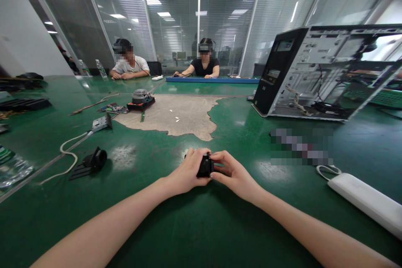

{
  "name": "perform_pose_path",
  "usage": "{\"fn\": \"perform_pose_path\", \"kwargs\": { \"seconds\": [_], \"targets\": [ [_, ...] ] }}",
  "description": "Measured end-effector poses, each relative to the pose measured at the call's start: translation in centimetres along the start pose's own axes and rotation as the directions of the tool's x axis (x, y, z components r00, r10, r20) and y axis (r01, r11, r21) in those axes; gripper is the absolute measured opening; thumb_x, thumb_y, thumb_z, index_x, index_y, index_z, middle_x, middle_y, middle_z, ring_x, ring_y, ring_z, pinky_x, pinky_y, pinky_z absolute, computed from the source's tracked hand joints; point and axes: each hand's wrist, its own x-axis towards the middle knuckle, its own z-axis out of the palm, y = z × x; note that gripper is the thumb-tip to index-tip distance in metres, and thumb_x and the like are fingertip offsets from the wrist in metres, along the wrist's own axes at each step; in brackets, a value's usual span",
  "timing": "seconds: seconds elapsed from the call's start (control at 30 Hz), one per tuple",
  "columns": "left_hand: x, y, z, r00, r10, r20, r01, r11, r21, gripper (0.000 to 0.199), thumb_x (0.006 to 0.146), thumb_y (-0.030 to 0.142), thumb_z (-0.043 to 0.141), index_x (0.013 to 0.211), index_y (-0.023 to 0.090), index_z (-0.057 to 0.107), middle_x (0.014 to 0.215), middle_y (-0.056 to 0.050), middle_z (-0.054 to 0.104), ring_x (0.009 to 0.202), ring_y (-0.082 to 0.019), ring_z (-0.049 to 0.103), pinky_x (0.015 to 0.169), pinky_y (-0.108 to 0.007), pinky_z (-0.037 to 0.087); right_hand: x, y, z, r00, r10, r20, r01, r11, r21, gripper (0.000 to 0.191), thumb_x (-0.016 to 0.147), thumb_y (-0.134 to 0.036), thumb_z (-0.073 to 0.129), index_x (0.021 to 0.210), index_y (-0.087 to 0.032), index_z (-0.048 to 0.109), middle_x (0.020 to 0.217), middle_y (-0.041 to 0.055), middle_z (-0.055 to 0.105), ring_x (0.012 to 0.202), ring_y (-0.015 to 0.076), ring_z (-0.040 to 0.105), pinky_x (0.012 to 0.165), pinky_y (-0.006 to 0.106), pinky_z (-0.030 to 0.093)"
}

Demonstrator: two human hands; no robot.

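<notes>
Near the middle of the green table, a small black boxy part [205, 166] with a stepped right end sits between my hands. Its exact kind I cannot make out. My left hand [191, 169] is closed around its left side and top, hiding much of it. At its right end, the thumb and fingers of my right hand [230, 172] pinch the edge. To the left of my hands lies a black plastic piece [94, 161] with a round opening and a slatted flat base.
An open computer case [285, 75] stands at the right, with a white power strip [367, 201] nearer. A cooler fan [141, 98], metal bracket [102, 122] and cable [72, 146] lie left, beside a bare peeled patch [188, 113]. A water bottle [12, 167] is far left. Two people sit opposite.
</notes>
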Motion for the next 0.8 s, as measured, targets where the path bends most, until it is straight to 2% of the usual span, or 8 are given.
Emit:
{"fn": "perform_pose_path", "kwargs": {
  "seconds": [0.07,0.23,0.27,0.33,0.47,0.63,0.8],
  "targets": [
    [0.0,0.0,0.0,1.0,-0.004,-0.008,0.004,1.0,0.0,0.059,0.068,0.02,0.063,0.118,0.021,0.031,0.111,-0.007,0.044,0.094,-0.023,0.039,0.084,-0.039,0.039,-0.1,-0.1,-0.4,0.999,0.018,-0.028,-0.019,1.0,-0.022,0.023,0.072,-0.02,0.062,0.091,-0.022,0.049,0.1,0.0018,0.051,0.1,0.0165,0.053,0.091,0.036,0.046],
    [-0.2,0.0,-0.2,1.0,-0.024,-0.011,0.024,1.0,0.005,0.06,0.068,0.022,0.064,0.117,0.021,0.03,0.111,-0.007,0.044,0.094,-0.023,0.038,0.085,-0.039,0.038,0.4,0.0,-1.4,0.978,0.148,-0.149,-0.154,0.987,-0.033,0.028,0.07,-0.025,0.065,0.092,-0.02,0.049,0.089,0.0016,0.057,0.087,0.0157,0.059,0.079,0.033,0.05],
    [-0.2,0.0,-0.2,1.0,-0.02,-0.004,0.02,1.0,0.01,0.059,0.068,0.022,0.064,0.117,0.02,0.03,0.11,-0.007,0.044,0.093,-0.023,0.038,0.085,-0.039,0.038,0.6,0.1,-1.4,0.979,0.158,-0.133,-0.162,0.986,-0.024,0.028,0.069,-0.025,0.065,0.092,-0.02,0.049,0.089,0.0019,0.058,0.085,0.0156,0.06,0.079,0.033,0.049],
    [-0.2,0.1,-0.3,1.0,-0.006,0.008,0.006,1.0,0.02,0.059,0.069,0.022,0.063,0.117,0.02,0.03,0.109,-0.008,0.044,0.093,-0.023,0.038,0.084,-0.04,0.039,1.3,0.5,-1.2,0.982,0.186,-0.028,-0.185,0.982,0.024,0.031,0.065,-0.025,0.069,0.09,-0.018,0.051,0.089,0.0027,0.06,0.082,0.0162,0.061,0.078,0.034,0.049],
    [-0.2,0.4,-0.3,1.0,0.02,0.016,-0.02,0.999,0.032,0.06,0.07,0.023,0.062,0.118,0.019,0.028,0.11,-0.009,0.044,0.093,-0.024,0.037,0.085,-0.04,0.039,2.3,0.9,-0.7,0.97,0.243,0.0,-0.243,0.97,-0.004,0.028,0.061,-0.026,0.071,0.08,-0.015,0.054,0.078,0.0027,0.062,0.074,0.0169,0.062,0.074,0.034,0.049],
    [-0.4,0.4,-0.4,0.999,0.05,0.002,-0.05,0.998,0.047,0.058,0.072,0.022,0.061,0.119,0.019,0.027,0.111,-0.009,0.043,0.093,-0.023,0.038,0.085,-0.041,0.039,1.4,0.3,-0.1,0.984,0.176,-0.015,-0.176,0.984,-0.029,0.022,0.067,-0.025,0.067,0.082,-0.017,0.052,0.084,0.0016,0.061,0.079,0.0167,0.061,0.072,0.031,0.05],
    [-0.6,0.3,-0.4,0.994,0.105,0.006,-0.105,0.992,0.076,0.058,0.074,0.021,0.06,0.121,0.021,0.025,0.115,-0.009,0.043,0.094,-0.023,0.038,0.085,-0.041,0.038,-0.2,-0.2,1.0,0.994,0.102,-0.026,-0.105,0.987,-0.124,0.02,0.077,-0.026,0.057,0.094,-0.021,0.049,0.086,0.0007,0.059,0.079,0.0153,0.061,0.07,0.028,0.05]
  ]
}}
